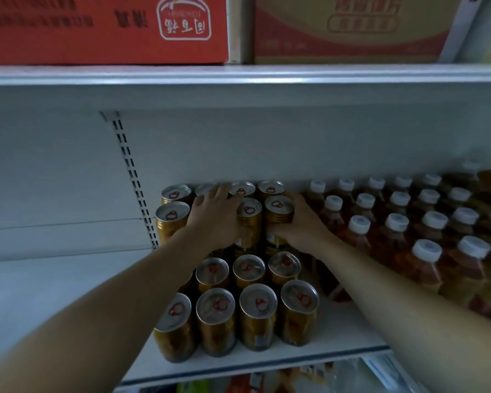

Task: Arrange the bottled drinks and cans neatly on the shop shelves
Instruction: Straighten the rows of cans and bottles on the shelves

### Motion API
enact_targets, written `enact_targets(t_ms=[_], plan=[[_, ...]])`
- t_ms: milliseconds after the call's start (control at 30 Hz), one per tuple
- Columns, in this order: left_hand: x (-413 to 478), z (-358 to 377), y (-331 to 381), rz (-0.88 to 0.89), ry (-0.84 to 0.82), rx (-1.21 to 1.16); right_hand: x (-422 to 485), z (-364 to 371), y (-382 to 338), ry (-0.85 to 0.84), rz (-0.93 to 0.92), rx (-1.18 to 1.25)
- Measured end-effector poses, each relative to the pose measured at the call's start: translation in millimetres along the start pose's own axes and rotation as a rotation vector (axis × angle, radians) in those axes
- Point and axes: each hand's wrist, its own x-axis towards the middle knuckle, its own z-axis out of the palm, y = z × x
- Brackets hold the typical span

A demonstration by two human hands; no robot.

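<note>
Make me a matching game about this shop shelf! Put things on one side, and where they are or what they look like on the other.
Things:
1 red box
2 bottles
3 gold cans
4 right hand

Clues:
a white caps
b red ring pulls
c on the upper shelf
d gripping a stacked can

Pairs: 1-c, 2-a, 3-b, 4-d

**Shelf stock partly hidden, cut off and blurred**

The left hand (214,215) covers whatever sits under its palm, so its grasp cannot be told. The right hand (299,226) has its fingertips hidden behind the gold can (278,215) it wraps. The upper cans (172,219) hide most of what they stand on. The top edge cuts off the red carton (105,32) and the tan carton (352,32). The bottles (425,231) blur and run off the right edge. The goods (238,383) below are blurred and cut by the bottom edge.
</note>
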Motion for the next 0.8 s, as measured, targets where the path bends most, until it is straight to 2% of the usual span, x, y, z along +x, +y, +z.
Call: enact_targets(t_ms=[67,200,300,433,500,600,733,800], plan=[[1,2,-4,-0.001,-0.028,0.041,5,-2,0,-0.061,0.031,-0.223],[0,5,-11,0.037,-0.064,0.039,16,-5,-7,-0.159,-0.132,-0.620],[0,3,-10,0.049,-0.081,0.067,22,-5,-6,-0.181,-0.150,-0.864],[-3,-8,-21,0.084,-0.068,-0.066,22,-3,-9,-0.182,-0.124,-1.014],[-7,-17,-42,0.003,-0.036,-0.074,24,3,-15,-0.188,-0.115,-1.042],[-13,-22,-80,-0.166,-0.103,-0.085,27,12,-20,-0.231,-0.129,-1.034],[-25,-9,-85,-0.106,-0.009,-0.178,28,12,-21,-0.256,-0.131,-1.069],[-24,-7,-85,-0.130,-0.009,-0.254,31,11,-23,-0.258,-0.122,-1.111]])
